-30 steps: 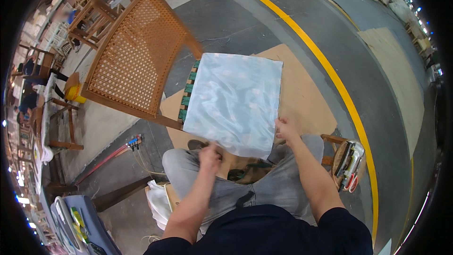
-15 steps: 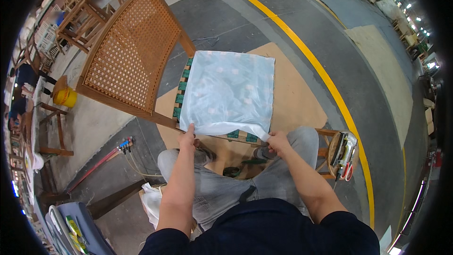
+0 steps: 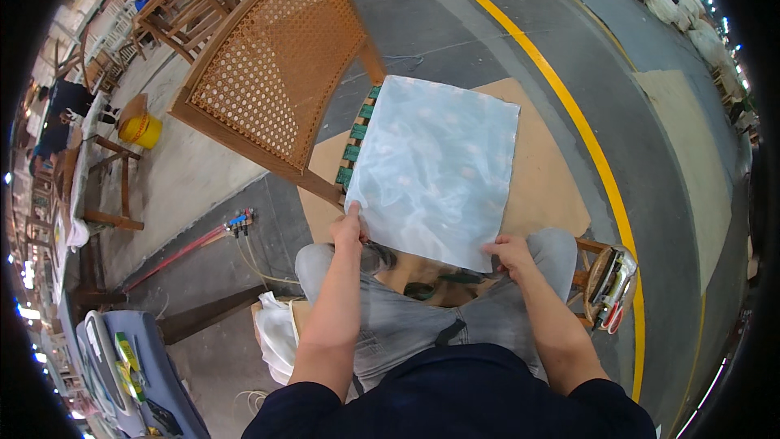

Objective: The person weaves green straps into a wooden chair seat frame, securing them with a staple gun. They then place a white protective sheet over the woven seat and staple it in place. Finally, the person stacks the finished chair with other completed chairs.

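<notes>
A thin, whitish translucent sheet (image 3: 435, 167) lies over the seat of a wooden chair in front of me, with faint pale patches showing through. My left hand (image 3: 349, 228) grips its near left corner, thumb on top and the fingers mostly hidden. At the near right corner my right hand (image 3: 510, 255) pinches the edge between thumb and fingers. Green webbing straps (image 3: 352, 152) show along the seat's left side. The chair's curved backrest of woven cane (image 3: 272, 65) rises at the left.
Brown cardboard (image 3: 552, 195) lies under the chair. A stool (image 3: 582, 278) by my right knee bears a metallic tool (image 3: 611, 280). Hoses with blue valves (image 3: 239, 221) lie on the floor at left. Farther left stand a yellow bucket (image 3: 142, 131) and a person (image 3: 67, 106).
The sheet's near edge, lifted and folded before, now hangs down over the front of the seat, covering the straps there. My hands have moved down with its corners. The view has shifted left.
</notes>
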The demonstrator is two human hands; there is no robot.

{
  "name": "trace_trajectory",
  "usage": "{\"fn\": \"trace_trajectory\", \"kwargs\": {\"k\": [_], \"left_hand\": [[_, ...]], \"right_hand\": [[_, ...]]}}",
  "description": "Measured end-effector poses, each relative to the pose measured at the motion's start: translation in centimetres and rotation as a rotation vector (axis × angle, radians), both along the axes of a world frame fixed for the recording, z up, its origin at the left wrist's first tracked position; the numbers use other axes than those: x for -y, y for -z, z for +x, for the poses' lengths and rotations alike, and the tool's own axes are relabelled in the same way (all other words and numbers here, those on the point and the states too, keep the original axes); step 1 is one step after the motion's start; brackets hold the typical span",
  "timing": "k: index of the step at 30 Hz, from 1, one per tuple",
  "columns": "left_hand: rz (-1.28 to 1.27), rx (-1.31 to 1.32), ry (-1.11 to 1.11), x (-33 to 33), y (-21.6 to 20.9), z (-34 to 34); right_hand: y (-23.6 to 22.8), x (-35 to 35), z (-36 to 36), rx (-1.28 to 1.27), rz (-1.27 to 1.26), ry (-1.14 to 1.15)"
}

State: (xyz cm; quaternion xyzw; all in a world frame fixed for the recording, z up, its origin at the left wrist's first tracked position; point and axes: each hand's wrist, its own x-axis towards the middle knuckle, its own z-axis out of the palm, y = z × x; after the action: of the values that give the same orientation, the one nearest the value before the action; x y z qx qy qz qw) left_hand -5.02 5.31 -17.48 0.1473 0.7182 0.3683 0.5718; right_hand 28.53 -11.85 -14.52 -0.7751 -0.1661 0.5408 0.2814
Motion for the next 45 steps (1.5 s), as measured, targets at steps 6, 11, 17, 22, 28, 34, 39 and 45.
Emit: {"fn": "trace_trajectory", "kwargs": {"k": [6,11,17,22,28,34,39,45], "left_hand": [[-0.019,-0.018,0.173,-0.3,0.3,-1.3],[0.097,0.102,0.040,-0.6,0.2,-1.1],[0.290,0.276,-0.059,-0.9,-1.6,-0.8],[0.379,0.489,-0.063,-1.8,-3.1,0.2],[0.395,0.640,-0.168,-2.2,-4.8,1.7],[0.366,0.703,-0.266,-1.3,-3.8,1.3],[0.312,0.656,-0.250,-1.5,-1.7,1.7],[0.328,0.652,-0.288,-2.3,-0.5,1.0]], "right_hand": [[-0.5,-0.6,-0.2,-0.077,-0.035,-0.063],[-1.1,-0.6,0.4,-0.184,-0.057,0.053],[-1.7,-0.5,2.5,-0.539,-0.016,0.256],[-2.1,-1.1,3.0,-0.672,0.072,0.381],[-3.2,-2.4,1.7,-0.655,0.263,0.567],[-3.6,-2.3,0.0,-0.572,0.328,0.552],[-0.9,-0.3,0.0,-0.508,0.268,0.605],[-0.1,-0.3,-0.8,-0.408,0.229,0.574]]}}
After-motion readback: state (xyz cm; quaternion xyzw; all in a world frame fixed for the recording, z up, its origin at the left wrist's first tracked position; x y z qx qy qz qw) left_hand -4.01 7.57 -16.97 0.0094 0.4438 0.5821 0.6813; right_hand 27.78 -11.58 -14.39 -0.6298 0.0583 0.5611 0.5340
